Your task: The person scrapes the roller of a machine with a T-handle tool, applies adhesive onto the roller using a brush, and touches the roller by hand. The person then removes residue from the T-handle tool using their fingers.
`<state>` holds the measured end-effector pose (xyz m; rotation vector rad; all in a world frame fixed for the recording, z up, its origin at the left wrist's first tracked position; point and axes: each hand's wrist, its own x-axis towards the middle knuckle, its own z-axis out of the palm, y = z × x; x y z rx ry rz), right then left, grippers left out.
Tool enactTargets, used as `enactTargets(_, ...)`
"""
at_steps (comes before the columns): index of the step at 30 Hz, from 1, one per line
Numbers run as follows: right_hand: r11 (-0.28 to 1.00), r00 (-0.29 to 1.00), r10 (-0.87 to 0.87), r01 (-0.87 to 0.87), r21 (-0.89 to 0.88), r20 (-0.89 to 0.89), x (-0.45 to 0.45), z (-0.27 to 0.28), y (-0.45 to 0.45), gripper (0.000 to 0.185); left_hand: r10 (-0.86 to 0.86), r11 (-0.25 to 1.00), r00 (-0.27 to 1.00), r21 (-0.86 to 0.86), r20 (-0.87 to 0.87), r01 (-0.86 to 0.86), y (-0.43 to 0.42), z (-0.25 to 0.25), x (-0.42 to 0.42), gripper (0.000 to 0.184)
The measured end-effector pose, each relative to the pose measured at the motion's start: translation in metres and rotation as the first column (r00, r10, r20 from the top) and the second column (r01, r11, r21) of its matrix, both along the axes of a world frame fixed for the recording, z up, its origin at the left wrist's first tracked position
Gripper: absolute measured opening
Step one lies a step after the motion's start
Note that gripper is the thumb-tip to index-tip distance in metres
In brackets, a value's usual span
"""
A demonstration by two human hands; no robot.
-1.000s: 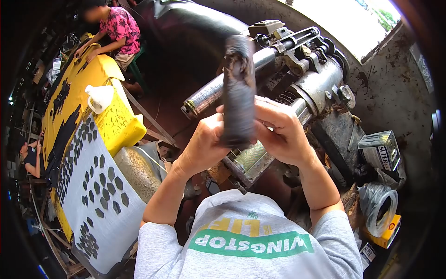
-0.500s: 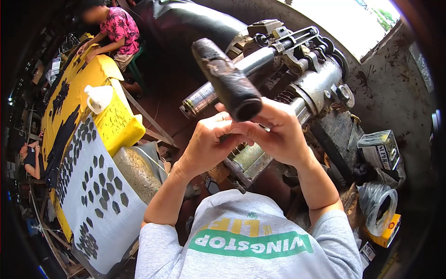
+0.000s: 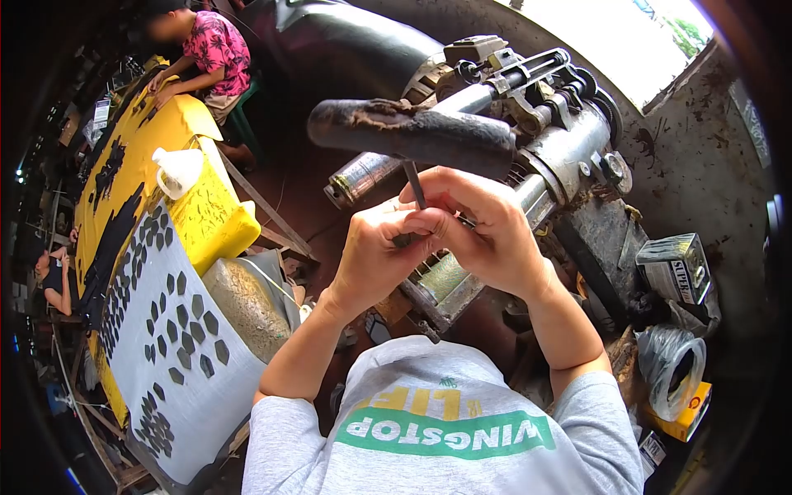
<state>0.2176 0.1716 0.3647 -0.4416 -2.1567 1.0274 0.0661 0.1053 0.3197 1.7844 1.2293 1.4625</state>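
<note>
In front of me is a hammer-like tool with a thick, dark, worn cylindrical head (image 3: 412, 132) and a thin rod handle (image 3: 415, 188) rising from my fingers. The head lies nearly crosswise, its surface torn and brownish near the middle. My left hand (image 3: 381, 252) has its fingers closed at the rod's lower end. Beside it, touching fingertips, my right hand (image 3: 478, 219) pinches the same rod with thumb and curled fingers. The lower tip of the rod is hidden by the fingers. Behind the tool stands a metal machine (image 3: 561, 136) with gears and a shiny shaft.
At left, dark cut pieces (image 3: 186, 330) lie on a pale sheet (image 3: 235, 388) over a table with yellow material (image 3: 194, 120). A white jug (image 3: 177, 172) stands there. A person in a pink shirt (image 3: 219, 49) works beyond. Right are a metal can (image 3: 675, 272) and a yellow box (image 3: 689, 412).
The tool's head has turned from a slant pointing toward me to nearly crosswise, and its rod now shows above my fingers. Both hands stay in about the same place.
</note>
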Motion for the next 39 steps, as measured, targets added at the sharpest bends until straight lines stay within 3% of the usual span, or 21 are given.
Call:
enactTargets(2,0.999,0.997,0.031,-0.030,0.012,-0.074,-0.002,-0.004,0.003,0.022,-0.021,0.999,0.998,-0.043,0.059,0.024,0.003,-0.005,-0.001,0.018)
enactTargets(5,0.997,0.998,0.059,-0.060,-0.048,-0.019,0.003,0.000,0.005,0.027,-0.078,0.994,0.991,-0.063,0.104,0.085,0.004,-0.006,-0.003,0.018)
enactTargets(8,0.998,0.999,0.037,-0.039,-0.049,-0.040,0.003,0.001,0.005,0.032,0.005,0.992,1.000,-0.126,0.018,-0.002,0.003,-0.006,-0.001,0.019)
enactTargets(12,0.978,0.982,-0.005,0.044,0.202,-0.188,-0.001,-0.006,0.009,0.030,0.044,0.995,0.971,-0.096,0.235,-0.021,0.006,-0.003,0.006,0.017)
enactTargets(14,0.992,0.992,-0.033,0.047,0.114,-0.122,0.002,-0.001,0.006,0.027,0.069,0.990,0.960,-0.134,0.270,-0.033,0.004,-0.002,0.007,0.016)
enactTargets(17,0.999,0.998,-0.047,0.048,0.006,-0.049,0.004,0.003,0.004,0.024,0.047,0.999,0.980,-0.027,0.193,-0.043,0.005,-0.006,0.005,0.016)
enactTargets(23,0.996,0.993,-0.011,0.022,0.087,-0.115,0.003,-0.002,0.012,0.032,0.029,1.000,0.996,0.005,0.080,-0.030,0.007,-0.007,0.003,0.016)
enactTargets(26,0.998,0.995,-0.056,0.053,-0.040,-0.086,0.003,-0.004,0.008,0.026,0.003,1.000,0.999,0.029,0.032,-0.003,0.007,-0.001,0.001,0.016)
enactTargets(30,0.999,0.999,-0.038,0.038,-0.012,0.013,0.009,0.003,0.005,0.018,0.006,0.998,1.000,0.060,-0.009,-0.006,0.008,0.003,0.003,0.018)
enactTargets(32,1.000,1.000,-0.023,0.023,0.018,0.009,0.008,0.003,0.007,0.018,-0.007,0.998,1.000,0.055,0.003,0.007,0.010,0.002,0.002,0.020)
enactTargets(36,0.995,0.999,0.040,-0.043,-0.092,-0.030,0.008,0.003,0.009,0.019,0.021,1.000,1.000,0.008,0.019,-0.021,0.010,-0.005,0.002,0.024)
enactTargets(39,1.000,0.999,0.014,-0.014,-0.013,-0.038,0.011,0.000,0.011,0.020,0.067,0.995,0.984,-0.089,0.164,-0.053,0.008,-0.001,0.007,0.023)
